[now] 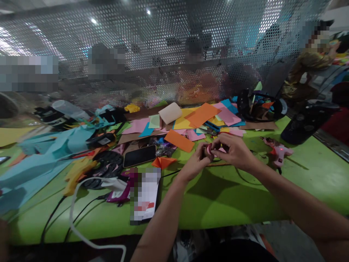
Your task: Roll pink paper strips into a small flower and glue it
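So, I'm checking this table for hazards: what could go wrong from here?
The pink glue gun, its red light on, may be hot and sits near the right forearm. The lit phone beside the left forearm could get knocked. The small pink piece between left hand and right hand might slip.

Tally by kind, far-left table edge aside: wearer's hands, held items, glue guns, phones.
Wearer's hands: 2 (left hand, right hand)
Held items: 1 (small pink-and-red item, too small to identify)
Glue guns: 2 (yellow glue gun, pink glue gun)
Phones: 2 (dark-screen phone, lit-screen phone)
Total: 7
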Demonstrator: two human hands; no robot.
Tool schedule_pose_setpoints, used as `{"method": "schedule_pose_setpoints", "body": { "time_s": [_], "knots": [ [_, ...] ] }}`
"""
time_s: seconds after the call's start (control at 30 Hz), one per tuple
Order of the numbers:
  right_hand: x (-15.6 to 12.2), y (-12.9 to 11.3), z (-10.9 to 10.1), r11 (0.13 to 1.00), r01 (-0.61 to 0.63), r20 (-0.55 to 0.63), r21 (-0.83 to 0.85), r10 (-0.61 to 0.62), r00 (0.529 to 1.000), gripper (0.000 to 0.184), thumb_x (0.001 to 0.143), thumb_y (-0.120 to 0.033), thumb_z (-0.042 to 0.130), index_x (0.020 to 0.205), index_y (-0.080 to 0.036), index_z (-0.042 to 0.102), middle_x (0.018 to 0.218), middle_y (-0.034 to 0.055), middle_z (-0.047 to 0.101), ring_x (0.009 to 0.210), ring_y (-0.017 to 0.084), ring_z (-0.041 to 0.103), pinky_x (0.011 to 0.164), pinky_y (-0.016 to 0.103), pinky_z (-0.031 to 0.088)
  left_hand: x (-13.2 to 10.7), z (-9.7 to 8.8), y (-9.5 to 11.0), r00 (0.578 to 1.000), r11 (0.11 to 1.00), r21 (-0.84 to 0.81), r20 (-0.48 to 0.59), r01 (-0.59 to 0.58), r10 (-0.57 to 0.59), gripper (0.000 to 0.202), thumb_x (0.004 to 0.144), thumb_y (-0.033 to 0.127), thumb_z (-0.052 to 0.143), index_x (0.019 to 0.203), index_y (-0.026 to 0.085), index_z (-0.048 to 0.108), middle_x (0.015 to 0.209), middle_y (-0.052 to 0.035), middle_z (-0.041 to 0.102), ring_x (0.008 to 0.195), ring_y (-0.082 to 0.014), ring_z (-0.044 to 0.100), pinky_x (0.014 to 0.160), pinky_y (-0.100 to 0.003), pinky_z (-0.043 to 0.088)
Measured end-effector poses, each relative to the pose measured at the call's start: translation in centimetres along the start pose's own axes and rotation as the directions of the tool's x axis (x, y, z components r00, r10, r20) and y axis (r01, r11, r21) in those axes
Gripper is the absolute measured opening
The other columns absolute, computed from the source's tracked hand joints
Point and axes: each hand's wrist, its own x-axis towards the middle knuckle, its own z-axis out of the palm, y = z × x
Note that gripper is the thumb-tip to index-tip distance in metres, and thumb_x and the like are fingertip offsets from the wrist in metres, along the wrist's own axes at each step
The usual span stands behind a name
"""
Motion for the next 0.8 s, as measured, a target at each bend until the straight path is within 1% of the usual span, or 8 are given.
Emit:
{"method": "schedule_pose_setpoints", "body": {
  "time_s": [0.13,0.27,0.37,0.5,0.6,0.7,0.8],
  "knots": [
    [-0.1,0.1,0.2,1.000,0.004,0.008,-0.014,-0.004,1.000,0.008,0.083,-0.012,0.064,0.084,-0.020,0.064,0.079,0.0016,0.066,0.068,0.013,0.056,0.059,0.024,0.041,-0.1,0.3,0.2,1.000,0.999,-0.035,-0.012,0.012,-0.013,0.032,0.078,0.034,0.064,0.104,0.022,0.051,0.095,0.0005,0.052,0.093,-0.0175,0.049,0.085,-0.027,0.043],
    [-0.1,0.3,0.4,1.000,-0.006,0.011,-0.013,0.006,1.000,0.006,0.085,-0.015,0.066,0.083,-0.020,0.064,0.080,0.0016,0.065,0.069,0.013,0.056,0.060,0.024,0.040,-0.2,0.2,0.3,0.999,1.000,0.007,-0.039,0.028,-0.028,0.027,0.081,0.035,0.062,0.103,0.022,0.054,0.097,-0.0001,0.055,0.096,-0.0183,0.050,0.089,-0.029,0.043],
    [-0.1,0.3,0.4,1.000,-0.013,0.010,-0.002,0.013,1.000,0.006,0.085,-0.017,0.068,0.082,-0.020,0.064,0.080,0.0014,0.064,0.069,0.013,0.056,0.060,0.024,0.040,-0.2,0.0,0.1,0.999,1.000,0.028,-0.036,0.013,-0.012,0.024,0.083,0.035,0.059,0.103,0.022,0.055,0.096,0.0001,0.056,0.093,-0.0178,0.051,0.089,-0.031,0.043],
    [0.0,0.2,0.2,0.999,-0.008,-0.003,0.039,0.008,1.000,0.005,0.086,-0.017,0.068,0.083,-0.020,0.065,0.078,0.0009,0.065,0.069,0.013,0.056,0.061,0.025,0.041,-0.1,-0.2,-0.2,0.999,1.000,0.000,-0.040,0.021,-0.021,0.024,0.082,0.034,0.058,0.102,0.022,0.056,0.096,0.0002,0.056,0.091,-0.0176,0.050,0.087,-0.030,0.042],
    [-0.1,0.1,-0.1,0.998,-0.004,-0.026,0.058,0.006,1.000,0.005,0.086,-0.017,0.068,0.085,-0.020,0.065,0.077,0.0005,0.065,0.068,0.013,0.056,0.061,0.025,0.041,-0.1,-0.3,-0.3,0.999,1.000,-0.019,-0.028,0.025,-0.026,0.021,0.084,0.035,0.056,0.100,0.022,0.055,0.091,0.0000,0.056,0.089,-0.0170,0.049,0.086,-0.029,0.041],
    [-0.2,0.1,-0.3,0.999,-0.005,0.002,0.041,0.005,1.000,0.006,0.085,-0.015,0.069,0.083,-0.019,0.066,0.077,0.0009,0.065,0.069,0.013,0.056,0.061,0.024,0.041,0.1,-0.5,-0.6,1.000,0.998,-0.057,-0.002,0.011,-0.011,0.020,0.086,0.034,0.054,0.101,0.021,0.053,0.088,0.0003,0.054,0.086,-0.0160,0.048,0.084,-0.028,0.040],
    [-0.5,0.1,-0.3,1.000,0.011,0.040,0.006,-0.011,0.999,0.005,0.085,-0.014,0.069,0.083,-0.019,0.067,0.079,0.0024,0.066,0.072,0.014,0.058,0.062,0.024,0.041,0.3,-0.7,-1.1,1.000,0.995,-0.103,0.011,-0.010,0.011,0.024,0.083,0.032,0.056,0.103,0.021,0.052,0.089,0.0000,0.053,0.085,-0.0159,0.047,0.081,-0.028,0.040]
  ]
}}
